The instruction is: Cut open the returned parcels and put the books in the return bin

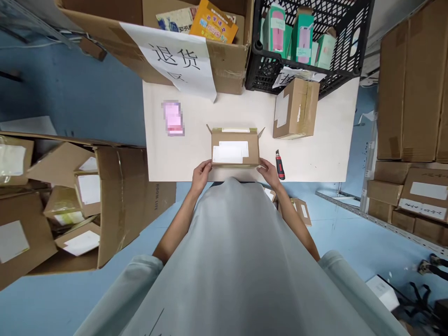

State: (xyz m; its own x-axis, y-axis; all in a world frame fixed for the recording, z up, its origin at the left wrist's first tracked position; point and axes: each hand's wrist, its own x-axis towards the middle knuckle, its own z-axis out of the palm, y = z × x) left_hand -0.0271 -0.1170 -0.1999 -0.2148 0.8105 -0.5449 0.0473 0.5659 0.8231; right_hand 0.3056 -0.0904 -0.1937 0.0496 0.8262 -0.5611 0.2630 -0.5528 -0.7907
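White table [241, 109]: I look down on it from the head camera; all the handling is at the middle of its near edge.
Open carton at the left [121, 200]: it stands beside the table, and inside I see several smaller parcels [82, 242] with white labels.
Carton with sheet [229, 70]: it stands at the far side of the table. A white sheet [175, 56] with the characters 退货 hangs over its near wall, and an orange packet [214, 25] lies within.
Black plastic crate [261, 51]: it is just to the right of that carton and holds green retail boxes [304, 37].
Taped cardboard box [310, 107]: it stands before the crate, closed with tape.
Small labelled box [235, 147]: it is between my two hands; flaps stick out at its far corners. Whether its base touches the table, I cannot tell.
Left hand [202, 175]: its fingers grasp the near left corner of this small box.
Right hand [269, 172]: its fingers grasp the near right corner.
Pink item [174, 119]: it lies at the table's left, pixelated, so I cannot identify it.
Utility knife [280, 168]: red and black, it lies just beside my right hand.
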